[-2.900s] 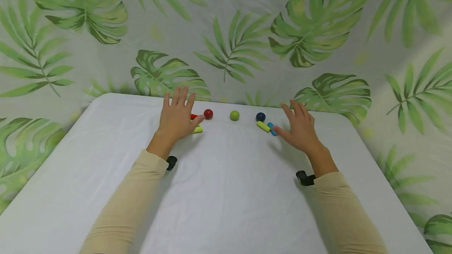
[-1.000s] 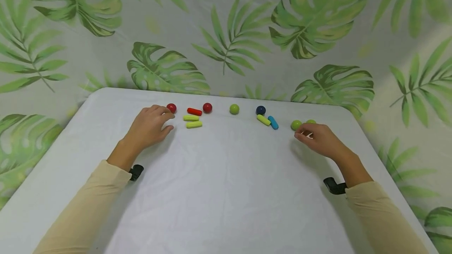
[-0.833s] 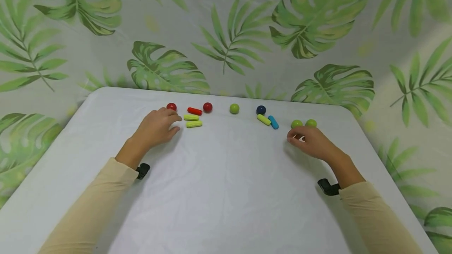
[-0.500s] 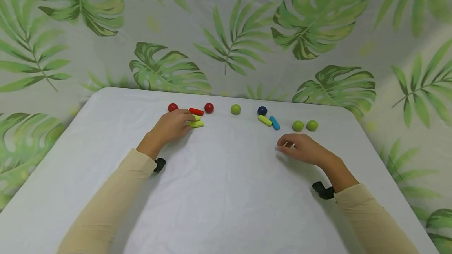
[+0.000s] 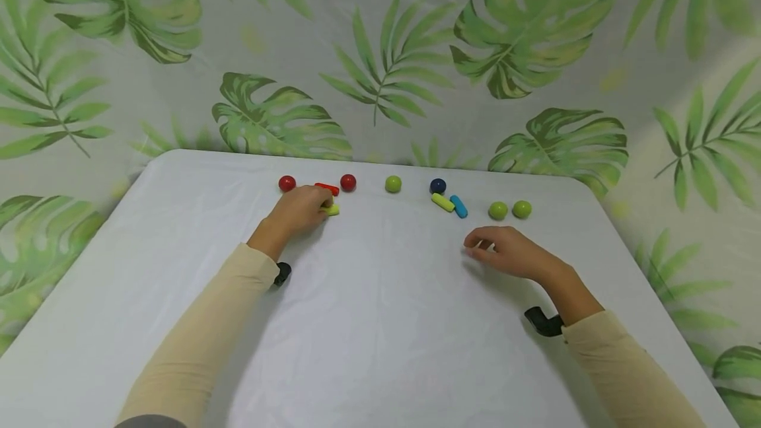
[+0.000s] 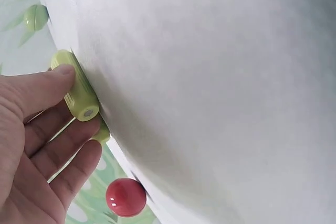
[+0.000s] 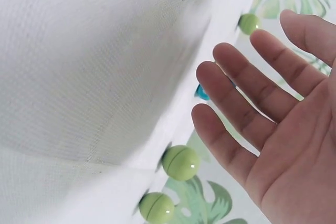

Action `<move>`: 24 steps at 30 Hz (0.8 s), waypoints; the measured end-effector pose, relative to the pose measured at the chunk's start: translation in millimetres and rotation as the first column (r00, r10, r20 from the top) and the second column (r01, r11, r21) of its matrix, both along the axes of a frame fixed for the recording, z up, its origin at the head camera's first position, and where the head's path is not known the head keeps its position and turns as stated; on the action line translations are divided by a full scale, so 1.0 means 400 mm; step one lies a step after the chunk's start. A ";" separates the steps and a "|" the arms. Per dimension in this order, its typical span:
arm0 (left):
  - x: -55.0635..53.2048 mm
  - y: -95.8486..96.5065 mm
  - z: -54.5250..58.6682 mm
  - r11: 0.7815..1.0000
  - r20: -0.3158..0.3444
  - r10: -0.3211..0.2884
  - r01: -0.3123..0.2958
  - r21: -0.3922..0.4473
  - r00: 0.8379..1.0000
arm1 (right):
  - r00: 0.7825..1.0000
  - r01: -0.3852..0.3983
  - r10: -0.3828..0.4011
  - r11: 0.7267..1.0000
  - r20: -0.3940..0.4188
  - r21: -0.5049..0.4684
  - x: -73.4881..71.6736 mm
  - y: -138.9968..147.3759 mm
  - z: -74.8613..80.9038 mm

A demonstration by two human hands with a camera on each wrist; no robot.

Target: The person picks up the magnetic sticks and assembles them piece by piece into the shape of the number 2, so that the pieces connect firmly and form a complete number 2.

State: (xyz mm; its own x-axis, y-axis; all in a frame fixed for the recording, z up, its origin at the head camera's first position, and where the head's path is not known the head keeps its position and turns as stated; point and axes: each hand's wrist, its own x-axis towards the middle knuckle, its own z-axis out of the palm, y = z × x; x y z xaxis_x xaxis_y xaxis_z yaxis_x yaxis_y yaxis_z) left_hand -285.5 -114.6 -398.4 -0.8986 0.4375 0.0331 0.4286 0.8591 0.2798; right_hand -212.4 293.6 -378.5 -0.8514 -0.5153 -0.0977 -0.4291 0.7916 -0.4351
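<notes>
My left hand (image 5: 300,210) pinches a yellow-green ridged cylinder (image 6: 83,93) between thumb and fingers, low against the white tabletop. Behind its fingers a second yellow-green cylinder (image 6: 102,132) shows partly, mostly hidden in the head view. Just beyond the hand lies a red cylinder (image 5: 328,188), with one red ball (image 5: 287,183) to its left and another red ball (image 5: 348,182) to its right. My right hand (image 5: 505,249) holds nothing and hovers near the table, fingers relaxed and spread in the right wrist view. Two green balls (image 5: 498,211) sit beyond it.
Along the back of the white table (image 5: 380,322) stand a green ball (image 5: 393,183) and a dark blue ball (image 5: 437,185). Close to the blue ball lie another yellow-green cylinder (image 5: 442,202) and a light blue cylinder (image 5: 458,207). A leaf-patterned cloth (image 5: 380,51) hangs behind.
From beside the left red ball, my left hand has moved right and taken hold of a yellow-green cylinder. My right hand has drawn left and back from the two green balls.
</notes>
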 end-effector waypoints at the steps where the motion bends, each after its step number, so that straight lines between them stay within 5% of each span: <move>1: -0.001 0.001 -0.001 1.000 0.008 0.001 -0.001 -0.003 1.000 | 1.000 -0.002 0.002 1.000 0.002 -0.002 0.000 -0.001 0.000; 16: 0.001 0.042 -0.011 0.994 0.073 -0.080 0.075 0.077 0.994 | 1.000 0.000 0.000 1.000 0.021 -0.018 0.006 -0.002 0.009; 24: -0.007 0.104 -0.025 0.954 0.217 -0.170 0.105 0.282 0.961 | 1.000 -0.018 0.018 1.000 -0.004 -0.025 -0.004 0.000 0.008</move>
